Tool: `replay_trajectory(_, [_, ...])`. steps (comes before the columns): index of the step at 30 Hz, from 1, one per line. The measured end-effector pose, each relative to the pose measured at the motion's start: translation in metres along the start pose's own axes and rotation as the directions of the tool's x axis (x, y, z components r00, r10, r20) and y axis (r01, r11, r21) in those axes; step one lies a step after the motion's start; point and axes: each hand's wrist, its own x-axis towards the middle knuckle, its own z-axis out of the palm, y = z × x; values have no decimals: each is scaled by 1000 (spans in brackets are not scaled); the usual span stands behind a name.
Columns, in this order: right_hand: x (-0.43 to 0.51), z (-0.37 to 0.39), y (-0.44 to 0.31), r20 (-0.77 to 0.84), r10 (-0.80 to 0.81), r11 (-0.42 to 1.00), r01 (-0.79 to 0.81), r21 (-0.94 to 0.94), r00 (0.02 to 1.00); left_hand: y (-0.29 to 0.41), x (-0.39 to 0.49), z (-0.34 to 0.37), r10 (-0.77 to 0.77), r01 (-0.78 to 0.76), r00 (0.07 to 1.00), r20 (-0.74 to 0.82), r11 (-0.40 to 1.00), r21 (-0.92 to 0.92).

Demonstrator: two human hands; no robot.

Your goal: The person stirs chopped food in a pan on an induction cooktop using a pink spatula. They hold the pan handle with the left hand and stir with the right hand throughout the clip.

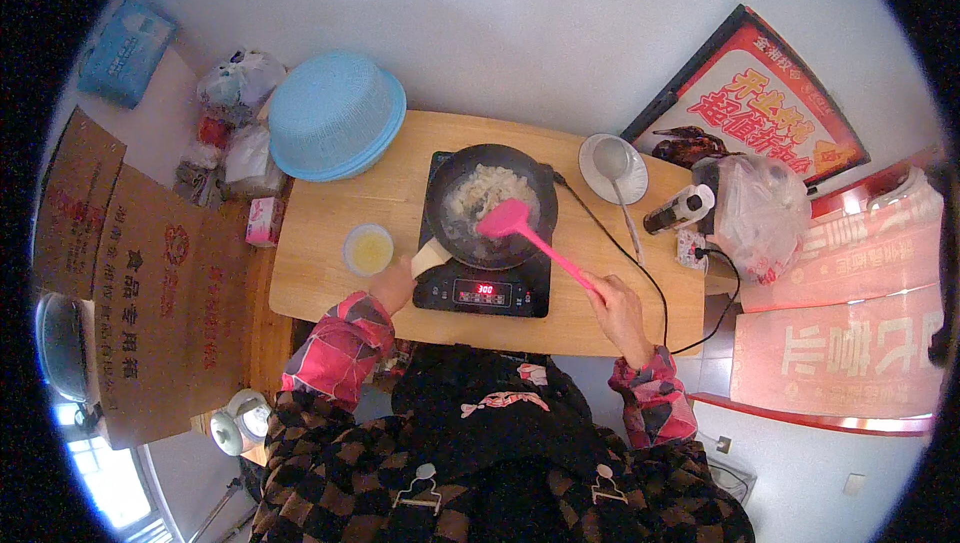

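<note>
A dark frying pan (pixel 546 224) sits on a black induction cooktop (pixel 435 299) whose red display is lit. My left hand (pixel 391 285) grips the pan's pale handle (pixel 430 258). With my right hand (pixel 619 315) I hold a pink spatula (pixel 551 249) by its shaft; its broad head rests over the near side of the food. Pale, chopped food (pixel 491 184) lies mostly in the far half of the pan, and some liquid shows around it. Left of the pan, close to my left hand, stands a small bowl of yellowish contents (pixel 369 250).
On the wooden table (pixel 337 205) are a blue plastic basket (pixel 330 111), a white plate with a skimmer (pixel 613 160), a dark bottle (pixel 667 214) and a power strip (pixel 691 249). A black cord (pixel 607 228) crosses the table's right side. Cardboard boxes (pixel 165 295) stand at left.
</note>
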Motion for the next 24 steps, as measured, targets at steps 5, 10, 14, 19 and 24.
replay_trajectory(5, [-6,5,-7,13,-53,994,54,-99,999,-1,0,4,6,-5,999,-54,1000,16])
replay_trajectory(10, [-4,9,-7,0,-50,986,49,-157,999,-4,2,8,2,0,998,-62,1000,30])
replay_trajectory(14, [-2,3,-8,-49,6,999,-8,-44,999,-10,5,14,22,-19,997,-71,999,45])
replay_trajectory(19, [-5,-22,-13,20,37,999,-37,3,999,-12,8,20,22,-18,996,-82,999,41])
replay_trajectory(24, [-10,-24,-23,95,42,997,-36,-68,995,-11,8,14,37,-38,999,-19,998,-49])
